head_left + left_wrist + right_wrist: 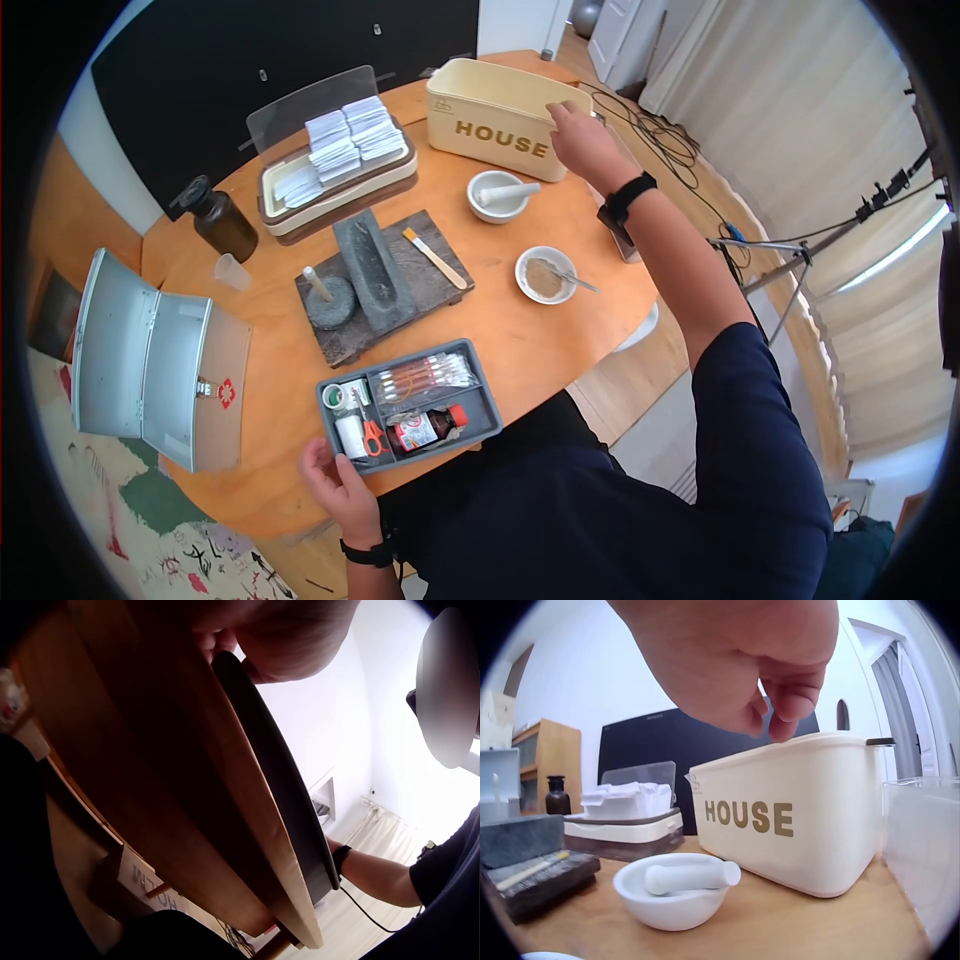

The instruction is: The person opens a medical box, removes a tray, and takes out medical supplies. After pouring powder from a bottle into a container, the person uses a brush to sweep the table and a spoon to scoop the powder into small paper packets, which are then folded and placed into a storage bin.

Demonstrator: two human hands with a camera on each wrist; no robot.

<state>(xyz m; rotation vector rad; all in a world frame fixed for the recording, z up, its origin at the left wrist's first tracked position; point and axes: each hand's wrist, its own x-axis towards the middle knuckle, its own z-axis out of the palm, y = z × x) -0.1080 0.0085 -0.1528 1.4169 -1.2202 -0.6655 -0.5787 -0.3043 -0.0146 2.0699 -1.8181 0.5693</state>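
My right hand (pixel 590 150) is over the right end of the cream bin lettered HOUSE (pixel 485 138); in the right wrist view the hand (pixel 739 664) hangs above the rim of the bin (pixel 795 780) with fingers bent downward, nothing visible in them. The bin's inside is hidden in that view. My left hand (pixel 343 492) rests by the near left corner of the grey divided tray (pixel 485 410), fingers loosely bent. That tray holds orange scissors (pixel 373 437), a red-capped bottle (pixel 420 430), cotton swabs (pixel 420 376) and white rolls.
A white mortar with pestle (pixel 497 196) and a bowl of powder with a spoon (pixel 545 277) stand mid-table. Leftward are a stone grinder on a board (pixel 375 270), a brush (pixel 433 258), a box of folded papers (pixel 340 150), a brown bottle (pixel 222 222) and an opened metal case (pixel 190 370).
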